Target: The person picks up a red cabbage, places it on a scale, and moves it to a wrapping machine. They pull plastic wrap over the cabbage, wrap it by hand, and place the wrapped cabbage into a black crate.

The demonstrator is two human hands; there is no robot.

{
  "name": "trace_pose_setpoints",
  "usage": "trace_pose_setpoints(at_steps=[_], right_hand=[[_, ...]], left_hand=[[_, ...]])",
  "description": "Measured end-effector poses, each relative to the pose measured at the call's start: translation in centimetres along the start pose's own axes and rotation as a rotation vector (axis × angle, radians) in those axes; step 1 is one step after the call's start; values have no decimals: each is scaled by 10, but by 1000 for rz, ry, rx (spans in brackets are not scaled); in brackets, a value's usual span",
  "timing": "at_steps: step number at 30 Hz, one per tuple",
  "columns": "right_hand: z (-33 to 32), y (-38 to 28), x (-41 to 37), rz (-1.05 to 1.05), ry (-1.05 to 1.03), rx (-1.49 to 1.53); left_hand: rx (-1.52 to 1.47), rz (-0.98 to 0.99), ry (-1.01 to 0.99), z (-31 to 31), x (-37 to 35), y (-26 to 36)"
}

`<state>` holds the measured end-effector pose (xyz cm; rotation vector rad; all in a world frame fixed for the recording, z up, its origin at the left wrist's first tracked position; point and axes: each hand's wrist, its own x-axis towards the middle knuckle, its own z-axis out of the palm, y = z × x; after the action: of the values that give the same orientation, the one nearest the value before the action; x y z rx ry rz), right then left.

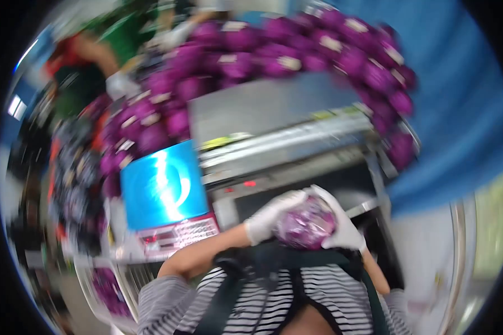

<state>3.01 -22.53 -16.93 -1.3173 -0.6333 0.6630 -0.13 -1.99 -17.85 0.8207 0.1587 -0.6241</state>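
Close to my chest, a purple cabbage in shiny clear film (307, 228) is held between both hands. My left hand (273, 216), in a white glove, closes around its left and upper side. The white-gloved right hand (343, 224) wraps its right side, with the fingers over the top. Just beyond the hands is a metal machine with a flat silvery top (262, 106) and a long front bar (290, 144). Motion blur softens the details of the film and fingers.
Purple cabbages with pale stem ends (279, 58) are piled behind the machine. A shiny blue panel (163, 181) stands at left. A white crate (85, 290) holds purple pieces. Another person's gloved hand (122, 85) is at upper left. Blue sheeting (452, 95) hangs right.
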Motion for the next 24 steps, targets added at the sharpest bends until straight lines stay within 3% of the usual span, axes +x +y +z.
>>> trace_pose_setpoints(at_steps=[3,5,8,10,13,14,16,17,18,20,22,24], right_hand=[[0,-1,-32,-19,95,-33],[3,0,-58,-22,277,-111],[16,10,-104,-93,516,-83],[33,24,-136,-108,746,175],[43,61,-183,-171,903,353],[50,75,-194,-227,1034,558],[58,132,-220,-372,1259,905],[55,148,-234,-423,1346,904],[48,163,-249,-475,1434,900],[21,210,-284,-527,1500,1137],[-10,241,-307,-602,1595,1098],[-35,294,-338,-503,1626,1101]], left_hand=[[-27,-217,-51,16,13,5],[18,-351,-69,37,29,4],[203,-370,-186,54,55,-25],[309,-469,-328,72,66,-39],[550,-606,-497,93,82,-72],[546,-643,-566,88,87,-88],[682,-680,-546,83,89,-119],[793,-668,-523,85,86,-126],[940,-496,-585,77,83,-138],[966,-559,-565,63,81,-155],[1052,-667,-490,54,80,-161],[1147,-665,-407,44,75,-164]])
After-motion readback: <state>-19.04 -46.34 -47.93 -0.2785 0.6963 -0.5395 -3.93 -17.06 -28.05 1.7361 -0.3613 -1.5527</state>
